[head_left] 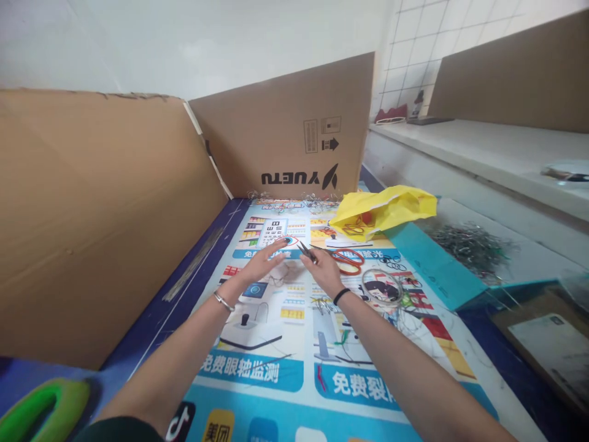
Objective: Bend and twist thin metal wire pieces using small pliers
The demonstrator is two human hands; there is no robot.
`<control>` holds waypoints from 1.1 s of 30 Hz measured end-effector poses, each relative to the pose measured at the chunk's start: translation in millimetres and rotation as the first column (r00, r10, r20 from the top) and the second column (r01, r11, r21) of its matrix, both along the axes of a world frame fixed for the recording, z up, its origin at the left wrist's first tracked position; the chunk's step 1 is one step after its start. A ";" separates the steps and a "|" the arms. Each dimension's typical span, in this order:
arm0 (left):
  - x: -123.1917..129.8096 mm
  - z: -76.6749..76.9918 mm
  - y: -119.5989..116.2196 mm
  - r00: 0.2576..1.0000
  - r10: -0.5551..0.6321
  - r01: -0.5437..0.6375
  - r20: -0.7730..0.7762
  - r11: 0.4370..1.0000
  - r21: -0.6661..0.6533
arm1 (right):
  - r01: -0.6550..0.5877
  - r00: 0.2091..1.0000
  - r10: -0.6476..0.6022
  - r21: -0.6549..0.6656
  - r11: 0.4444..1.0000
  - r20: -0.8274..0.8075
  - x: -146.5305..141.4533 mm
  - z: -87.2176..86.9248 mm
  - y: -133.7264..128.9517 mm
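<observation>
My right hand (326, 270) is closed round a small dark pointed tool that looks like pliers (307, 252), its tips directed up and to the left. My left hand (263, 263) is open just across from it, fingers stretched toward the tool and nothing visible in them. Below the left fingers lie faint thin wires (278, 276) on the printed poster sheet (294, 344). Red-handled scissors (348, 262) rest right of my right hand. A coil of thin wire (381, 287) lies beyond my right wrist.
Cardboard panels (276, 141) stand at the left and back. On the right, a yellow bag (391, 209) lies near a turquoise box (427, 264) beside a heap of metal wire pieces (473, 248). A green ring (50, 408) sits front left. Wire scraps are scattered about.
</observation>
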State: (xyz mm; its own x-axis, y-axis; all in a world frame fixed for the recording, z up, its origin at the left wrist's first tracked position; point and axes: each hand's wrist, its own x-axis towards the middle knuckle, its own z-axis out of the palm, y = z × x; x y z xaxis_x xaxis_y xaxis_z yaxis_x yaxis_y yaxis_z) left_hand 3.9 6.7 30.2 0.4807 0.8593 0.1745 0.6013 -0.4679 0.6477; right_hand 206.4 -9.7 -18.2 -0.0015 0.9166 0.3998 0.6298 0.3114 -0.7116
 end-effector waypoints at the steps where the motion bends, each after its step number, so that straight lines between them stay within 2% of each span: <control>1: -2.0 3.1 0.0 0.996 0.056 -0.056 0.069 0.998 -0.001 | 0.009 1.000 -0.009 -0.006 1.000 -0.001 -0.4 0.0 0.5; 3: -7.3 4.0 -1.4 0.960 0.183 -0.183 0.211 0.983 -0.017 | 0.016 1.000 -0.015 -0.014 1.000 0.009 -1.1 -0.3 1.4; 6: -17.8 -8.7 -10.2 0.849 0.348 -0.354 0.399 0.933 -0.059 | 0.025 0.999 -0.024 -0.011 1.000 0.042 -1.6 -1.3 2.6; 11: -34.0 -42.5 -35.8 0.823 0.471 -0.522 0.316 0.848 0.096 | 0.023 0.988 -0.027 0.028 0.999 0.151 -3.3 -2.2 3.6; 14: -38.0 -51.8 -43.6 0.850 0.454 -0.498 0.268 0.857 0.128 | 0.062 0.959 -0.070 0.039 0.997 0.274 -5.1 -2.7 2.4; 17: -38.6 -54.2 -42.3 0.888 0.403 -0.438 0.220 0.887 0.144 | 0.104 0.898 -0.106 0.030 0.994 0.428 -5.9 -3.1 -0.4; 19: -38.7 -55.6 -39.5 0.920 0.360 -0.387 0.156 0.896 0.217 | 0.128 0.858 -0.118 0.015 0.992 0.500 -6.0 -3.3 -1.8; 22: -39.3 -58.2 -37.2 0.947 0.312 -0.318 0.076 0.878 0.357 | 0.146 0.839 -0.127 0.005 0.989 0.530 -5.8 -4.0 -2.3; 25: -39.2 -59.0 -38.6 0.951 0.306 -0.296 0.050 0.851 0.434 | 0.137 0.861 -0.140 0.041 0.990 0.489 -6.1 -4.3 -2.6; 29: -36.7 -58.1 -42.6 0.957 0.288 -0.268 0.032 0.834 0.482 | 0.008 0.908 -0.074 0.159 0.987 0.413 -7.3 -0.3 -6.4; 31: -34.6 -58.0 -44.2 0.957 0.288 -0.265 0.029 0.831 0.489 | -0.141 0.901 0.042 0.199 0.970 0.431 -8.0 3.4 -10.0; 33: -32.4 -57.4 -45.3 0.955 0.296 -0.268 0.021 0.829 0.491 | -0.296 0.855 0.167 0.197 0.935 0.491 -8.4 7.2 -13.9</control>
